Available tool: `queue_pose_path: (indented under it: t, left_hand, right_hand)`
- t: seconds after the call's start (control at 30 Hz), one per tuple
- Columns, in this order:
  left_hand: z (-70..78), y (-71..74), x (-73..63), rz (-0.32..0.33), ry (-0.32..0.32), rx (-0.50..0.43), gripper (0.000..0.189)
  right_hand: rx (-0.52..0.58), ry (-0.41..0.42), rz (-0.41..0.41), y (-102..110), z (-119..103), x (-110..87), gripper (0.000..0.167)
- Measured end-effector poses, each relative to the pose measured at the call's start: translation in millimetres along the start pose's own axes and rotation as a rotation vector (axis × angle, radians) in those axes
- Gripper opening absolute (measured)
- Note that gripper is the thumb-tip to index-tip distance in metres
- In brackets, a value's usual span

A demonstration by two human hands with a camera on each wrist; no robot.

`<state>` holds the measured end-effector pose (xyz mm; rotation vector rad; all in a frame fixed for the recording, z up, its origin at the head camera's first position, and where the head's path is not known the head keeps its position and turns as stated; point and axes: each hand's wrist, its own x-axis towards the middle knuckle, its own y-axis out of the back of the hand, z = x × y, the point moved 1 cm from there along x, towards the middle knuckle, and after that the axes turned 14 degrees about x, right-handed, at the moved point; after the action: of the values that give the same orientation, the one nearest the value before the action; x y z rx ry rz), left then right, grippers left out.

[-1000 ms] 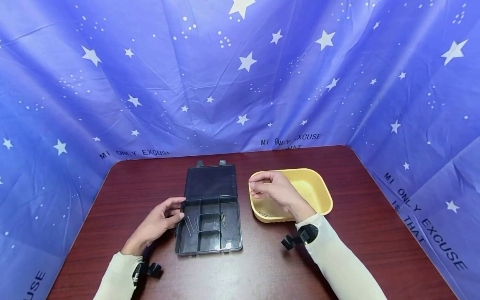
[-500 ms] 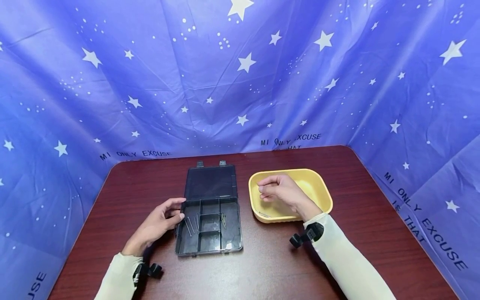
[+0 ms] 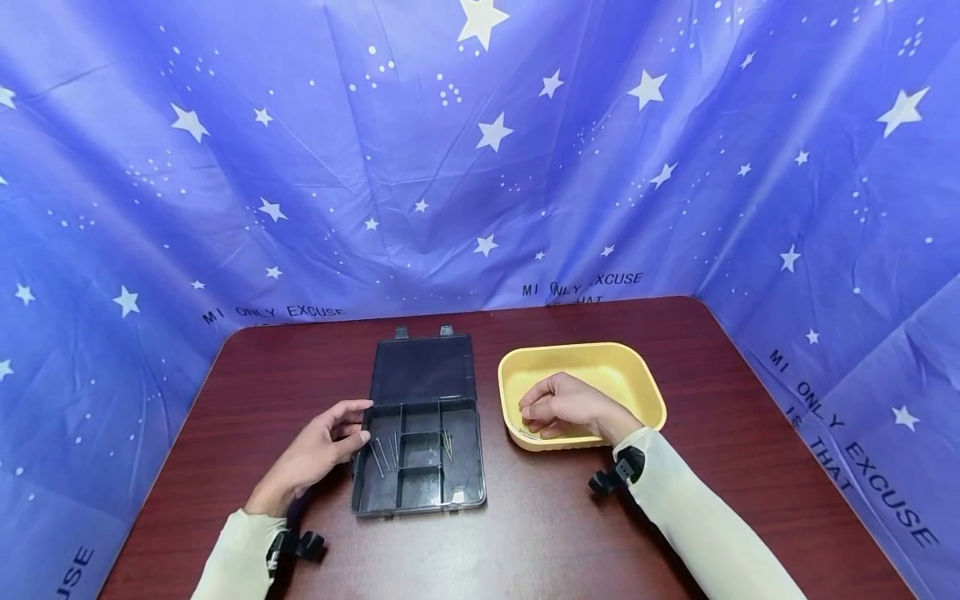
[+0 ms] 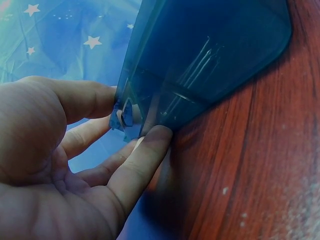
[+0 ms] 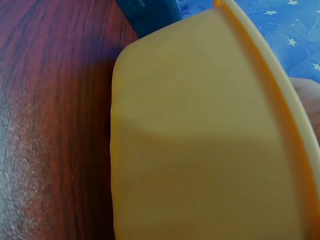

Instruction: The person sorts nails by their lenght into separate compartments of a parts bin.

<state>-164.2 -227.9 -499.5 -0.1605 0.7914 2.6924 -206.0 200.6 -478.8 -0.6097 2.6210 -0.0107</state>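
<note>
A dark translucent compartment box (image 3: 422,497) lies with its lid (image 3: 422,369) folded back. Several silver nails (image 3: 380,457) are in its left compartment, and a few thin brass-coloured pieces (image 3: 448,447) in the right one. My left hand (image 3: 311,447) touches the box's left side, thumb at the rim and index finger near the hinge. My right hand (image 3: 572,404) reaches down inside the yellow tray (image 3: 641,375), fingers bent and close together. Its fingertips are right at the thin metal pieces (image 3: 529,434) on the tray's near left floor; I cannot tell whether they pinch one.
Box and tray stand side by side on a dark red wooden table (image 3: 517,533), a narrow gap between them. In the right wrist view the tray's outer wall (image 5: 200,115) hides most of the hand. A blue starry curtain (image 3: 420,167) surrounds the table's back and sides.
My right hand has moved from above the tray's left rim rightward and down to the metal pieces inside. My left hand and the box have stayed in place.
</note>
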Motion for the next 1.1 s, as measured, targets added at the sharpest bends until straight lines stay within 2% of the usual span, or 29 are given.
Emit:
queue_pose_path:
  t: [0.4, 0.63, 0.9, 1.1]
  left_hand:
    - [-1.0, -0.7, 1.1, 0.002, 0.002, 0.002, 0.053]
    - [-1.7, -0.8, 1.5, 0.001, 0.01, -0.006, 0.053]
    - [-2.9, -1.3, 1.7, 0.001, 0.018, -0.014, 0.053]
    - [-3.6, -1.5, 1.3, 0.002, 0.012, -0.008, 0.053]
  right_hand:
    - [0.039, -0.05, -0.033, 1.9, 4.2, 2.3, 0.028]
    - [0.009, -0.056, -0.04, 1.6, 4.9, 2.3, 0.029]
    - [-0.002, -0.05, -0.091, 1.1, 5.3, 1.9, 0.033]
    - [-0.049, -0.024, -0.161, 0.6, 6.7, 1.6, 0.033]
